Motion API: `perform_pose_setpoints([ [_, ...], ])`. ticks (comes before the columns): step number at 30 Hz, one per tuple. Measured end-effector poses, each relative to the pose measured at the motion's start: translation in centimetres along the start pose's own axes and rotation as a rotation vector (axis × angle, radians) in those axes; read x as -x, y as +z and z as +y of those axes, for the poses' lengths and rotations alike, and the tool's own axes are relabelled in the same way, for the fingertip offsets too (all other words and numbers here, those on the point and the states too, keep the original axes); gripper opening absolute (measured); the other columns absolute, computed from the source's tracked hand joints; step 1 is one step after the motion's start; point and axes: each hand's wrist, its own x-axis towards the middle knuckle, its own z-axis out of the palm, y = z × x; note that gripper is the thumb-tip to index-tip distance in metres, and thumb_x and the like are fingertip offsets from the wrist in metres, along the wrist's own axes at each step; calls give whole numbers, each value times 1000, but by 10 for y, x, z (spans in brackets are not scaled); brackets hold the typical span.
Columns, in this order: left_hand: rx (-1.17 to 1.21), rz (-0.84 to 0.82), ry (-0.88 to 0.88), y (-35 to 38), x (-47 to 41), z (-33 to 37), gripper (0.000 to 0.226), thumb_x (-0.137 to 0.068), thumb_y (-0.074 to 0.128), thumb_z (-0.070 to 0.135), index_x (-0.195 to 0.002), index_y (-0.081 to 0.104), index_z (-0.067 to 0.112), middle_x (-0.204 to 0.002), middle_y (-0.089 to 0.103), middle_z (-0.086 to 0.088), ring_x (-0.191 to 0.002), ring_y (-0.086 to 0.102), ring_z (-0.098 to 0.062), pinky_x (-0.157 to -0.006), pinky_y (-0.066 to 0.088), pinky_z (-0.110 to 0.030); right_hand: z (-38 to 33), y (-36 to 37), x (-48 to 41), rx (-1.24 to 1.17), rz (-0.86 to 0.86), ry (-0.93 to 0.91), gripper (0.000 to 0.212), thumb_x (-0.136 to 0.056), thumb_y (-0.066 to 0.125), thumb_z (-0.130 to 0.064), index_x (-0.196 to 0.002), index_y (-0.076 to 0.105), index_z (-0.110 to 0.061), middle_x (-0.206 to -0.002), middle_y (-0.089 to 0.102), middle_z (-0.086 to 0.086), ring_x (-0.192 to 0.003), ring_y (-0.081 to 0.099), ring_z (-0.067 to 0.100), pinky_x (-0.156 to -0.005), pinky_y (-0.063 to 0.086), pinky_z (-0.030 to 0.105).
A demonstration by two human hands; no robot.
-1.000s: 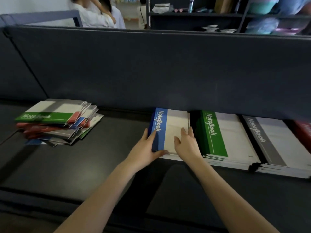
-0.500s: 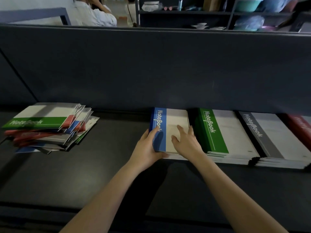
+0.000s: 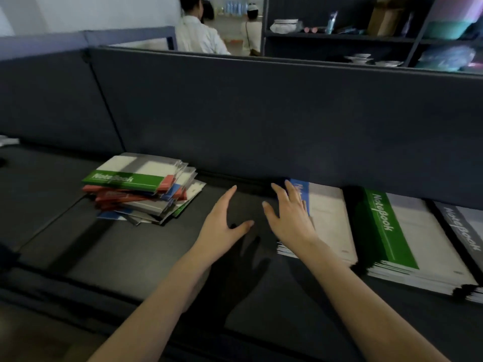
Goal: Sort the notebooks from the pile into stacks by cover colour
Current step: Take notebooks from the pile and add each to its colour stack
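A messy pile of notebooks (image 3: 143, 192) lies at the left of the dark table, a green-banded one on top, with red, blue and grey covers below. Three sorted stacks stand along the back wall at the right: a blue stack (image 3: 326, 220), a green stack (image 3: 407, 231) and a grey stack (image 3: 465, 228). My left hand (image 3: 222, 226) hovers over the bare table between the pile and the blue stack, fingers straight, holding nothing. My right hand (image 3: 290, 218) is spread over the left edge of the blue stack, holding nothing.
A dark padded partition (image 3: 261, 113) rises right behind the stacks. Beyond it are shelves (image 3: 339, 37) with dishes, and people standing. The dark table (image 3: 130, 257) runs toward me.
My left hand has let go of the blue stack's edge and moved left over the table. My right hand has slid to that stack's left edge. The view has swung left.
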Motion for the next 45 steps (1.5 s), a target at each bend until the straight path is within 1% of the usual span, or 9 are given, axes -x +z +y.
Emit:
perform_pose_setpoints([
  [4,-45,92,-7,-40,5,-19,72,-85,72,24,-146,33,22,-140,36,17,-125,26,11,-96,17,5,-39,28,-15,-35,-54,-100,56,-100,40,-38,-150,21,-22,-160,3,3,-147,-5,22,-120,5,45],
  [10,-96,223,-74,-96,22,-51,67,-84,73,17,-142,39,19,-131,41,17,-122,37,3,-88,21,8,-96,68,-38,-30,-148,-214,58,-99,43,-41,-150,23,-20,-160,6,5,-148,-2,22,-119,7,45],
  [20,-59,405,-221,-168,52,-94,64,-84,71,19,-140,40,25,-134,42,18,-127,38,1,-98,28,-6,-178,140,-100,140,-242,-457,72,-93,52,-49,-149,27,-12,-157,19,5,-145,15,21,-116,20,43],
  [23,-41,418,-259,-179,58,-106,64,-86,69,19,-141,37,27,-133,41,19,-125,37,3,-91,27,0,-185,156,-115,212,-278,-467,63,-96,47,-44,-146,32,-8,-152,30,11,-141,24,25,-114,23,40],
  [27,19,438,-290,-189,61,-121,60,-88,67,19,-140,40,30,-137,45,17,-129,38,1,-102,32,-19,-181,156,-126,271,-267,-455,44,-101,40,-35,-135,47,-7,-139,48,11,-127,43,27,-107,32,41],
  [30,53,441,-300,-189,59,-126,58,-88,66,19,-137,40,33,-137,45,18,-131,38,0,-106,33,-25,-176,154,-132,378,-277,-469,55,-98,39,-49,-135,46,-9,-140,46,9,-128,43,26,-106,35,43],
  [33,85,440,-293,-185,53,-126,57,-88,66,19,-138,41,33,-139,46,17,-132,39,-1,-109,33,-28,-173,154,-135,415,-282,-468,62,-97,37,-53,-141,38,-9,-147,39,8,-134,37,24,-108,33,43],
  [39,97,416,-310,-180,54,-127,57,-90,65,23,-140,39,32,-137,45,20,-132,38,0,-108,32,-26,-179,161,-136,541,-183,-533,50,-99,32,-50,-127,46,-11,-124,53,7,-114,52,23,-83,45,34],
  [45,149,439,-309,-181,61,-124,52,-89,65,20,-134,42,34,-134,47,20,-133,39,-1,-114,31,-33,-195,161,-138,691,-122,-590,30,-102,36,-30,-123,41,-9,-111,63,10,-98,63,30,-62,38,34],
])
